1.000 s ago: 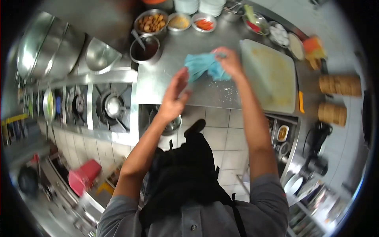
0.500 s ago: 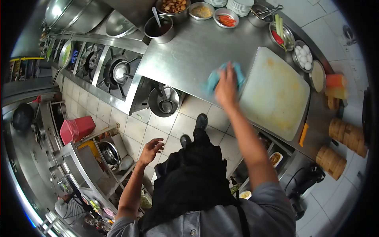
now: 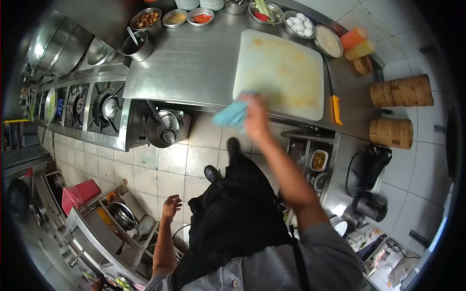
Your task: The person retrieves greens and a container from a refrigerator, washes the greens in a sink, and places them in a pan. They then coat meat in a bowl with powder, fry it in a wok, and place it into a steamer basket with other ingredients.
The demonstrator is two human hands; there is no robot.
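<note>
A light blue cloth (image 3: 229,115) hangs from my right hand (image 3: 255,116), whose fingers are wrapped round it and smeared by motion. They are at the front edge of the steel counter (image 3: 179,72), by the near left corner of the big white cutting board (image 3: 281,72). Yellowish stains mark the board's surface. Down at my left side, over the floor, my left hand (image 3: 172,207) hangs with loosely bent fingers apart and nothing in them.
A knife with a yellow handle (image 3: 337,109) lies right of the board. Along the back stand a bowl of eggs (image 3: 301,24), ingredient bowls and a pot (image 3: 137,47). Gas burners (image 3: 108,107) are left; bamboo steamers (image 3: 391,133) stand right. A pot with a ladle (image 3: 165,130) sits below the counter.
My right hand has drawn the cloth off the counter top toward its front edge. My view has turned rightward, so the counter appears shifted left. My left hand stays low and empty.
</note>
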